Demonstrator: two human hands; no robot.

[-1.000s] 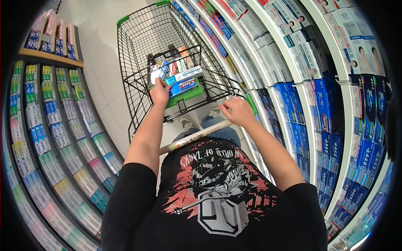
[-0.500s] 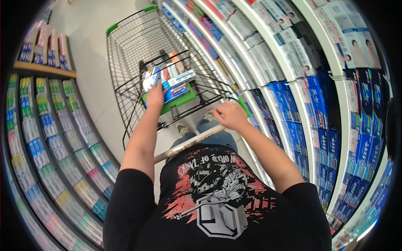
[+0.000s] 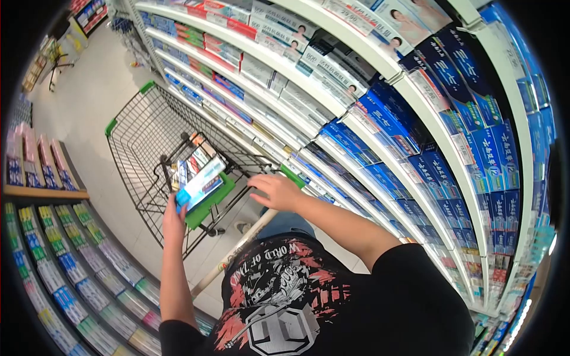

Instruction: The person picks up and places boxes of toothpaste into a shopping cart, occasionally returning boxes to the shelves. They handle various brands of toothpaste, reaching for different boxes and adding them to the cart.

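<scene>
Cart basket (image 3: 145,127): metal wire. Seat flap (image 3: 211,206): smooth green plastic. Box (image 3: 209,174): glossy card. Shirt (image 3: 368,296): matt cloth.

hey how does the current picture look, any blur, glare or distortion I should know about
Head view: strong fisheye bending, the white shelf edges bowing into arcs; head view: black surround at the corners; head view: the blue-and-white box by the left hand looks washed out, print unreadable; head view: shirt lettering stays fairly legible.
</scene>
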